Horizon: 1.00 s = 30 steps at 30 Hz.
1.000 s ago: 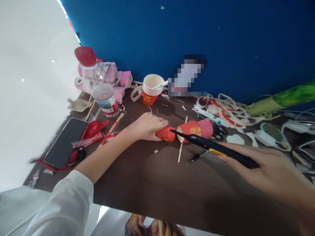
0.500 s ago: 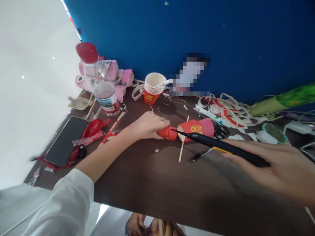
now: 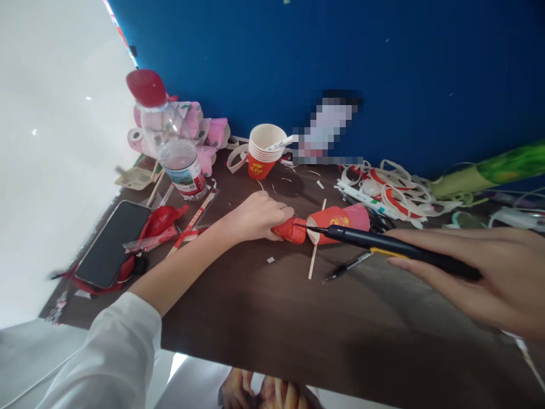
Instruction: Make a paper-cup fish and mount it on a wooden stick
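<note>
My left hand (image 3: pixel 261 216) is closed round the left end of a small red paper piece (image 3: pixel 294 230) on the dark table. In my right hand (image 3: pixel 477 272) is a black pen-shaped tool (image 3: pixel 383 244) with a yellow button, its thin tip at the red piece's right part. Just right of that piece lie red paper cups (image 3: pixel 340 223) on their side, with a thin wooden stick (image 3: pixel 313 262) across the near end. Whether the tip touches the red piece, I cannot tell.
Stacked cups (image 3: pixel 266 150) holding a white marker stand at the back. Paper strips (image 3: pixel 395 193) pile up at the right. A plastic bottle (image 3: pixel 181 165) and a phone (image 3: pixel 114 244) are at the left. A pen (image 3: pixel 347 267) lies before the cups.
My right hand has shifted slightly right, and the black tool now lies a little flatter. The left hand keeps its hold. The whole view has moved a little.
</note>
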### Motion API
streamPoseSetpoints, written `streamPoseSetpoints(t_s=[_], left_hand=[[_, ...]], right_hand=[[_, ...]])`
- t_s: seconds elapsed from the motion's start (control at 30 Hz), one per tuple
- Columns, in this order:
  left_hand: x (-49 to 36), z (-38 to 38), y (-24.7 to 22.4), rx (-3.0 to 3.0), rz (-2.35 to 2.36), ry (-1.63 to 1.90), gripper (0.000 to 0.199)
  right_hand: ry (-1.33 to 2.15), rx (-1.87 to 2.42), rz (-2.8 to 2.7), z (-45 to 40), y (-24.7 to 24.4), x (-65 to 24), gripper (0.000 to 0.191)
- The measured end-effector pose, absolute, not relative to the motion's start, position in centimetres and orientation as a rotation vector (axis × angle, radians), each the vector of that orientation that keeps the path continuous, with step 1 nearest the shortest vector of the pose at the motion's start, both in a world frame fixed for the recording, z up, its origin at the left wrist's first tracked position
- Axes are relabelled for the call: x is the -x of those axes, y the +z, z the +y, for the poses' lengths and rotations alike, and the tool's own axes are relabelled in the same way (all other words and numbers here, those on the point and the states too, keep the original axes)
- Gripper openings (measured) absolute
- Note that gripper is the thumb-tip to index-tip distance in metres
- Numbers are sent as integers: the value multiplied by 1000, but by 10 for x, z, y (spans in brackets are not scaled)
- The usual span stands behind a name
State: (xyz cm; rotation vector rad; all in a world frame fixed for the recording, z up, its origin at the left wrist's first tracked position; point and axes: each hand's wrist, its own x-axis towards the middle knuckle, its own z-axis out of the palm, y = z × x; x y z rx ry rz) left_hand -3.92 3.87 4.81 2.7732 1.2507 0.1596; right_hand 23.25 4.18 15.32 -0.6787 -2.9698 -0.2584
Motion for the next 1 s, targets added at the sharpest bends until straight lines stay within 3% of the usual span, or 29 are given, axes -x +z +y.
streamPoseSetpoints(t_s=[0.6,0.7,0.83,1.0], left_hand=[[39,40,44,-2776,1268,204,26],[41,39,41,-2761,1268,213,35],[43,39,37,-2715,1222,264,68],[43,40,38,-2631,1240,279,57]], right_hand=[[-422,710,-2972,29,156,-237,29],[-351,735,-2981,31,153,-237,32],[-260,786,-2999,33,151,-234,33],[-274,844,-3002,32,149,-238,34]])
